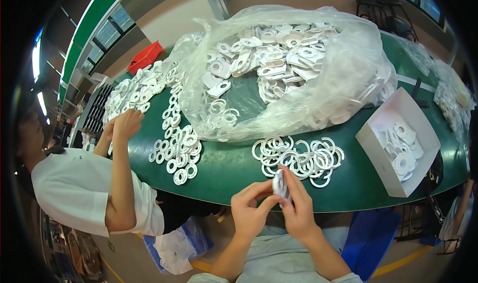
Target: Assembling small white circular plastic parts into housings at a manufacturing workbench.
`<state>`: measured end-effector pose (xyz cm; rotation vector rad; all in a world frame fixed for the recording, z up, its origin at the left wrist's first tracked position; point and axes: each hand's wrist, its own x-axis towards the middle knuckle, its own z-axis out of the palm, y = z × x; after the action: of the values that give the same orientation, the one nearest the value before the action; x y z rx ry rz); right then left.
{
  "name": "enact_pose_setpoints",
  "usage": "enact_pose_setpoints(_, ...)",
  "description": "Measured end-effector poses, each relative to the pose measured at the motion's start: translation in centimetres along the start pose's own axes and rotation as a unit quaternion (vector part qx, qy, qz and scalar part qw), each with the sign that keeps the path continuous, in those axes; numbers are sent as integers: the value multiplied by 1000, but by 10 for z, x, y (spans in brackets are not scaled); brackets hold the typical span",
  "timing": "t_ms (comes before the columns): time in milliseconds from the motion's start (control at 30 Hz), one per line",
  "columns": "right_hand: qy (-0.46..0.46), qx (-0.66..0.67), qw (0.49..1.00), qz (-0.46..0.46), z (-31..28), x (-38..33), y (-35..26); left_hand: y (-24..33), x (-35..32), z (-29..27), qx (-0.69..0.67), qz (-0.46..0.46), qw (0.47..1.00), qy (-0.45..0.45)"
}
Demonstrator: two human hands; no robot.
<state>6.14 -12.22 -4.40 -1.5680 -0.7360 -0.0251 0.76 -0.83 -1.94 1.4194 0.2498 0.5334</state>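
Observation:
A white plastic part (279, 184) with a rounded face stands on edge between my two hands, just over the table's near edge. My left hand (253, 207) pinches it from the left with thumb and fingers. From the right, my right hand (298, 208) closes on the same part, its fingertips at the top. Just beyond my hands lies a loose heap of white C-shaped rings (303, 156). Past them, an open clear plastic bag (318, 109) holds many flat white parts with round holes (271, 66). My fingers hide part of the held piece.
Right of the rings, an open white box (378, 158) holds more white parts. White round rings (181, 151) spread left on the green table (224, 176). A co-worker (89, 183) handles parts at the far left, near a red bin (145, 57). A blue bin (199, 235) stands below.

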Motion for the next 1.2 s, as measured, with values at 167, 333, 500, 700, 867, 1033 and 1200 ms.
enact_pose_setpoints(167, -85, 293, 931, 199, -16, -11, 11, 17, 5, 12, 332, 216, 917, -54)
enact_pose_setpoints(333, 9, 408, 871, 274, -21, -5, 12, 17, 14, 6, 231, 195, 952, -41)
enact_pose_setpoints(500, -40, 467, 832, 298, -22, 0, 7, 11, 19, 4, 263, 167, 950, -27)
enact_pose_setpoints(700, -49, 444, 842, 303, -24, 3, 6, 6, 26, 5, 243, 116, 960, -70)
enact_pose_setpoints(867, -58, 470, 828, 299, -23, 2, 10, 0, 28, -2, 192, 69, 975, -84)
enact_pose_setpoints(1033, -47, 460, 841, 280, -21, 0, 18, 14, 22, 7, 306, 128, 936, -119)
enact_pose_setpoints(1200, -37, 485, 833, 265, -20, 1, 17, 8, 26, 9, 370, 240, 893, -87)
